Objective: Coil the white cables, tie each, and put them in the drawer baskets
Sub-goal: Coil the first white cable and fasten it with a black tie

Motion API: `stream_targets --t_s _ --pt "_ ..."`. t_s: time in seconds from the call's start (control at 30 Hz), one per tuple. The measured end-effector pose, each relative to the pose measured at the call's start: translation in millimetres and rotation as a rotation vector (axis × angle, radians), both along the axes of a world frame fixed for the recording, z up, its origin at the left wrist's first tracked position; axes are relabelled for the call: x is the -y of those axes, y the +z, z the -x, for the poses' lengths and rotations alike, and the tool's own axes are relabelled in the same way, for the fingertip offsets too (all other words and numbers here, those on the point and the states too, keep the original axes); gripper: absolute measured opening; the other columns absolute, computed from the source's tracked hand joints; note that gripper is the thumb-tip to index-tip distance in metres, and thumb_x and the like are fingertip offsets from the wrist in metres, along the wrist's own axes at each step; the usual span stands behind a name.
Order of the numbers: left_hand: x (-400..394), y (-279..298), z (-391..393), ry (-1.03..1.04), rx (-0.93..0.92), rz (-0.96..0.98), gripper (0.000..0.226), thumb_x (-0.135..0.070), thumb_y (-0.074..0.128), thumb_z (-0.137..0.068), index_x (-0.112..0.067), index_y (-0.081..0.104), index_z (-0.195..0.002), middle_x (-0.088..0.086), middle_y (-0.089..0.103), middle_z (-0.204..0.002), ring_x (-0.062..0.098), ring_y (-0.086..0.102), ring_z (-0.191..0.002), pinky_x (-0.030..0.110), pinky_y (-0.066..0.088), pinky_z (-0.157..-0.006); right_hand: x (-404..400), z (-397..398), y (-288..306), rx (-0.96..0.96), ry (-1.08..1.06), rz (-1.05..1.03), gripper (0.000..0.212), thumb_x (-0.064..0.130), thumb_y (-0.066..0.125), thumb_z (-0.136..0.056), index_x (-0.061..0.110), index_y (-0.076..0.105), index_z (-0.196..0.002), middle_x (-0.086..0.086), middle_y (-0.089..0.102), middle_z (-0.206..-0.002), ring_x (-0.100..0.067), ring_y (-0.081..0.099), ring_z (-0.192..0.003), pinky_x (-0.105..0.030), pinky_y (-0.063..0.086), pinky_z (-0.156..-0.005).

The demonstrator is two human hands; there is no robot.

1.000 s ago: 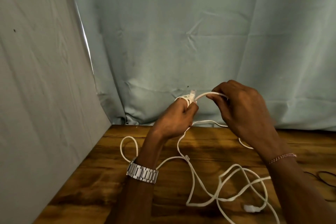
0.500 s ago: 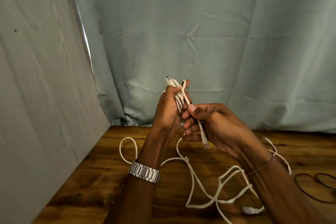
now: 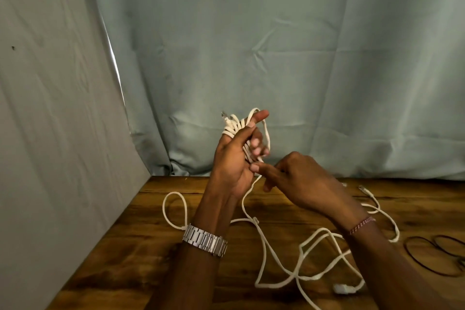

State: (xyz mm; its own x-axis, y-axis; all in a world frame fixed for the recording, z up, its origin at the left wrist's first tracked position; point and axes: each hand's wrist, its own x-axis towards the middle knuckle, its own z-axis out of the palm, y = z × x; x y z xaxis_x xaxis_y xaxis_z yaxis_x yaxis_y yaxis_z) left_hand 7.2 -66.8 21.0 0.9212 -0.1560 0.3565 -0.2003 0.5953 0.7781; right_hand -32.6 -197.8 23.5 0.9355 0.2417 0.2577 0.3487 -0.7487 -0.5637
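The left hand (image 3: 232, 158) is raised above the table (image 3: 156, 254), fingers curled round several turns of white cable (image 3: 237, 126). The right hand (image 3: 299, 181), just beside it, pinches a strand at the coil's bottom. Loose cable lies on the table.

Black bands (image 3: 442, 255), perhaps elastic, edge-cropped.

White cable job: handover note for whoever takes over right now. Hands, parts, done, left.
Left hand: raised, holds several loops of white cable wound around it.
Right hand: pinches the strand just below the coil.
Most cable lies loose on the wooden table; dark bands at the right edge.
Done: first loops.
Left: finish coiling, tie. No drawer baskets in view.
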Motion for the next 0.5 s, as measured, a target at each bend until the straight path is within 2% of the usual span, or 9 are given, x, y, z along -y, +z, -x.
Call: stream_targets --t_s 0.07,0.1,0.17,0.23,0.3,0.37,0.4,0.43,0.5 --pt "-2.2 -1.8 -3.7 -0.090 -0.001 0.066 0.025 -0.014 0.038 -0.105 -0.007 0.062 -0.111 -0.007 0.034 -0.052 0.004 0.032 -0.038 0.017 0.027 -0.034 2.7 -3.5 0.3 -0.016 -0.064 0.048 0.063 0.067 0.052 -0.087 0.010 0.077 -0.089 -0.009 0.073 -0.076 -0.012 0.061 -0.055 -0.019 0.043 -0.053" --pt "-3.9 -2.3 -5.5 -0.138 -0.005 0.103 0.023 -0.015 0.038 -0.104 -0.007 0.060 -0.105 -0.008 0.033 -0.049 0.003 0.030 -0.035 0.018 0.026 -0.033 3.4 -4.9 1.2 -0.011 -0.094 0.058 0.066 0.069 0.055 -0.085 0.007 0.074 -0.098 -0.010 0.074 -0.085 -0.015 0.066 -0.067 -0.024 0.048 -0.061" --pt "-5.3 -2.1 -4.9 -0.247 0.013 0.163 0.020 -0.020 0.042 -0.100 -0.008 0.057 -0.094 -0.008 0.033 -0.046 0.003 0.029 -0.032 0.017 0.024 -0.033 4.0 -2.6 6.4 -0.005 -0.102 0.035 0.066 0.064 0.064 -0.083 0.013 0.058 -0.124 -0.003 0.071 -0.106 -0.015 0.067 -0.088 -0.028 0.054 -0.077" --pt "-3.3 -0.2 -0.6 -0.367 0.044 0.191 0.024 -0.030 0.048 -0.097 -0.010 0.053 -0.084 -0.009 0.031 -0.043 0.004 0.024 -0.031 0.016 0.023 -0.033 7.6 0.7 11.8 -0.025 0.015 -0.045 0.074 0.053 0.074 -0.082 0.024 0.040 -0.141 0.009 0.064 -0.117 -0.004 0.062 -0.095 -0.018 0.052 -0.082" --pt "-1.9 2.5 4.5 -0.435 0.048 0.183 0.028 -0.036 0.050 -0.094 -0.013 0.049 -0.077 -0.009 0.023 -0.042 0.007 0.016 -0.032 0.016 0.018 -0.033 17.7 -0.9 14.7 -0.037 0.121 -0.096 0.094 0.043 0.082 -0.077 0.032 0.025 -0.151 0.018 0.059 -0.124 -0.001 0.060 -0.106 -0.013 0.050 -0.086" --pt "-3.2 3.5 4.9 -0.468 0.027 0.157 0.032 -0.036 0.045 -0.097 -0.017 0.049 -0.072 -0.008 0.018 -0.044 0.007 0.013 -0.034 0.017 0.015 -0.034 29.1 -0.1 20.5 -0.079 0.209 -0.163 0.121 0.042 0.087 -0.067 0.035 0.007 -0.158 0.023 0.050 -0.136 -0.001 0.057 -0.119 -0.004 0.047 -0.077" --pt "-4.6 3.4 3.7 -0.486 0.017 0.147 0.035 -0.035 0.043 -0.099 -0.018 0.051 -0.070 -0.008 0.017 -0.045 0.007 0.012 -0.034 0.017 0.014 -0.033 32.4 2.0 24.6 -0.096 0.231 -0.229 0.129 0.045 0.084 -0.063 0.036 -0.001 -0.159 0.025 0.044 -0.140 -0.001 0.053 -0.124 -0.003 0.047 -0.079" --pt "-6.2 3.2 2.5 -0.507 0.008 0.138 0.036 -0.034 0.042 -0.100 -0.019 0.052 -0.069 -0.008 0.017 -0.044 0.006 0.012 -0.034 0.017 0.014 -0.033 33.5 4.5 28.0 -0.081 0.237 -0.324 0.129 0.050 0.079 -0.063 0.037 -0.005 -0.159 0.025 0.039 -0.144 -0.002 0.050 -0.128 -0.008 0.050 -0.086" --pt "-6.9 2.8 1.7 -0.559 -0.010 0.109 0.035 -0.033 0.044 -0.098 -0.019 0.053 -0.068 -0.008 0.017 -0.044 0.007 0.012 -0.033 0.018 0.012 -0.034 29.0 6.0 28.2 0.022 0.189 -0.482 0.107 0.068 0.059 -0.072 0.042 0.003 -0.159 0.020 0.039 -0.154 -0.003 0.051 -0.131 -0.031 0.049 -0.106"
